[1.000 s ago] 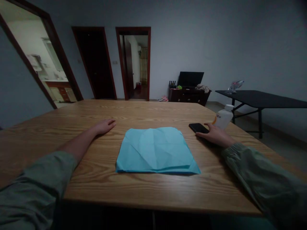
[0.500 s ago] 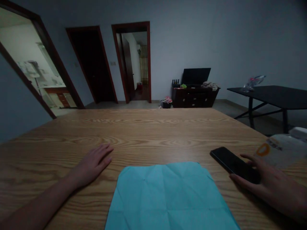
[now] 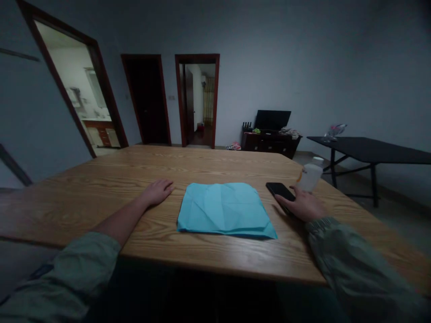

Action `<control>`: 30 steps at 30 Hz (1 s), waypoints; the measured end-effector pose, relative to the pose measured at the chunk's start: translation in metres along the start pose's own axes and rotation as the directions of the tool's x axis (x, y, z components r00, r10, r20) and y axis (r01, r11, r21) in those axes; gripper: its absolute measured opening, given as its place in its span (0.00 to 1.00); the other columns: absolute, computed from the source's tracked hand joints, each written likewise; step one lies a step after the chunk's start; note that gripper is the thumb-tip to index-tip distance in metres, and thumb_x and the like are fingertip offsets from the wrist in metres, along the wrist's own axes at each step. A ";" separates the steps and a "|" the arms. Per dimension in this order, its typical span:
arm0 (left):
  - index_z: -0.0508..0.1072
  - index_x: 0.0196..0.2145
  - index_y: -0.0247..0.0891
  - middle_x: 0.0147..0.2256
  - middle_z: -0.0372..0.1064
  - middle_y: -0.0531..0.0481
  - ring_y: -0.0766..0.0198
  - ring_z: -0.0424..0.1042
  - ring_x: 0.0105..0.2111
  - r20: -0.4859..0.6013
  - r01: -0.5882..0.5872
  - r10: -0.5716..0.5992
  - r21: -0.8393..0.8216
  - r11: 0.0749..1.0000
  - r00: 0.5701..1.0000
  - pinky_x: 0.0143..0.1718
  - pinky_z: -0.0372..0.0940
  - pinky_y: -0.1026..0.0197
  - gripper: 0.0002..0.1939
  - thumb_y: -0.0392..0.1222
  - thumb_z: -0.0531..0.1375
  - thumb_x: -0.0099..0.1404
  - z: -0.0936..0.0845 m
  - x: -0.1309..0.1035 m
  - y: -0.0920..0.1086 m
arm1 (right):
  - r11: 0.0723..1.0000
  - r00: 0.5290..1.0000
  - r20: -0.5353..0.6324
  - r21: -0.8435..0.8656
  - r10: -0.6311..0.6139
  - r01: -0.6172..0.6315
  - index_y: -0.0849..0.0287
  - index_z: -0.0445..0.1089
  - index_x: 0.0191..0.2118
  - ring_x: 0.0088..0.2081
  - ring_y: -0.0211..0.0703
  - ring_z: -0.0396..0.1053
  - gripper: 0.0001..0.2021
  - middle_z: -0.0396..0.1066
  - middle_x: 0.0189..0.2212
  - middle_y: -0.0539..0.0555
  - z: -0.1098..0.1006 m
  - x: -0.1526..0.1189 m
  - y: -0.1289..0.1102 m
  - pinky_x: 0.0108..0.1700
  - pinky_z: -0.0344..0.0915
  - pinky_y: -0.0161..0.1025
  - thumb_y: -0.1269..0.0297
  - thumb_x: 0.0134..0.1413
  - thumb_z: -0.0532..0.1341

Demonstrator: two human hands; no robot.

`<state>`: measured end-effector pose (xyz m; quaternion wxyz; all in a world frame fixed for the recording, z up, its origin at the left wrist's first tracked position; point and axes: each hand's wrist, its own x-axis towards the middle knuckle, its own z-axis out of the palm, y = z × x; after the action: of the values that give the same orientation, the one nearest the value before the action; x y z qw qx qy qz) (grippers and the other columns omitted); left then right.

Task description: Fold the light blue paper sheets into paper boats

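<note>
A creased, folded light-blue sheet (image 3: 224,208) lies flat on the wooden table (image 3: 215,251) in front of me. To its left my left hand (image 3: 159,191) rests on the tabletop, holding nothing, its fingers slightly apart. On the right, my right hand (image 3: 303,204) has its thumb and fingers around the near end of a black phone (image 3: 279,190) that lies on the table. The palm hides part of the phone. Just behind that hand stands a translucent bottle (image 3: 310,176) with a white cap and an orange mark.
A black table (image 3: 377,150) with a clear plastic item on it stands at the right. Against the far wall, a dark cabinet (image 3: 269,143) carries a screen (image 3: 272,120) and some cloth. Doorways open at the back and left.
The view has pulled back and shifted, so the near table edge and both sleeves now show. My right hand still sits at the phone; my left hand still lies on the table.
</note>
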<state>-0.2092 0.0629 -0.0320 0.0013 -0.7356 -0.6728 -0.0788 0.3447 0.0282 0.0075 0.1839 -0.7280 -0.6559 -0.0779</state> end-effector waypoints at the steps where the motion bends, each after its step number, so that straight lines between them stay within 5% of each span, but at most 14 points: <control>1: 0.63 0.61 0.40 0.63 0.57 0.46 0.54 0.57 0.61 -0.006 0.001 -0.001 -0.003 1.000 1.000 0.62 0.50 0.54 0.33 0.60 0.42 0.67 -0.002 -0.005 0.000 | 0.999 0.998 -0.059 0.023 -0.030 0.032 0.59 0.65 0.53 0.47 0.63 0.69 0.34 0.71 0.46 0.67 -0.005 -0.015 -0.008 0.48 0.64 0.55 0.37 0.51 0.53; 3: 0.64 0.60 0.40 0.61 0.60 0.46 0.55 0.59 0.60 -0.012 -0.007 0.007 -0.014 1.000 1.000 0.60 0.52 0.55 0.33 0.60 0.43 0.66 -0.005 -0.009 0.000 | 0.974 0.975 -0.135 0.123 -0.174 0.190 0.59 0.67 0.50 0.50 0.58 0.67 0.26 0.70 0.46 0.64 -0.011 -0.041 -0.028 0.53 0.62 0.51 0.44 0.57 0.50; 6: 0.65 0.59 0.41 0.60 0.62 0.46 0.54 0.61 0.59 -0.024 -0.011 0.010 -0.024 1.000 1.000 0.59 0.54 0.55 0.32 0.60 0.44 0.65 -0.006 -0.009 -0.002 | 0.846 0.895 -0.075 0.300 -0.440 0.441 0.56 0.69 0.46 0.52 0.52 0.66 0.18 0.69 0.49 0.60 -0.012 -0.065 -0.058 0.56 0.60 0.46 0.51 0.58 0.52; 9: 0.66 0.59 0.42 0.60 0.62 0.46 0.53 0.61 0.59 -0.038 -0.013 0.013 -0.014 1.000 0.999 0.58 0.54 0.55 0.31 0.59 0.44 0.65 -0.003 -0.008 -0.003 | 0.771 0.846 -0.025 0.400 -0.532 0.496 0.56 0.71 0.44 0.53 0.51 0.65 0.16 0.69 0.50 0.59 -0.008 -0.069 -0.075 0.58 0.59 0.46 0.54 0.57 0.55; 18: 0.64 0.60 0.44 0.62 0.58 0.46 0.52 0.58 0.61 -0.032 0.043 -0.043 -0.018 0.999 0.999 0.60 0.50 0.51 0.30 0.58 0.45 0.66 -0.002 -0.019 0.019 | 0.715 0.865 0.013 0.569 -0.502 0.406 0.59 0.72 0.37 0.37 0.46 0.70 0.16 0.74 0.35 0.56 -0.002 -0.058 -0.068 0.40 0.68 0.41 0.53 0.57 0.54; 30: 0.63 0.60 0.44 0.62 0.58 0.44 0.50 0.58 0.61 -0.033 0.103 -0.102 0.036 0.994 0.994 0.59 0.51 0.48 0.30 0.58 0.41 0.67 -0.011 -0.032 0.077 | 0.724 0.909 -0.034 0.593 -0.415 0.352 0.59 0.71 0.30 0.31 0.43 0.68 0.15 0.71 0.26 0.52 0.003 -0.041 -0.046 0.36 0.63 0.39 0.54 0.54 0.54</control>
<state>-0.1367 0.0227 -0.0173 0.0216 -0.6987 -0.7109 -0.0772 0.2943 -0.0057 -0.0022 0.3458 -0.4862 -0.7920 0.1292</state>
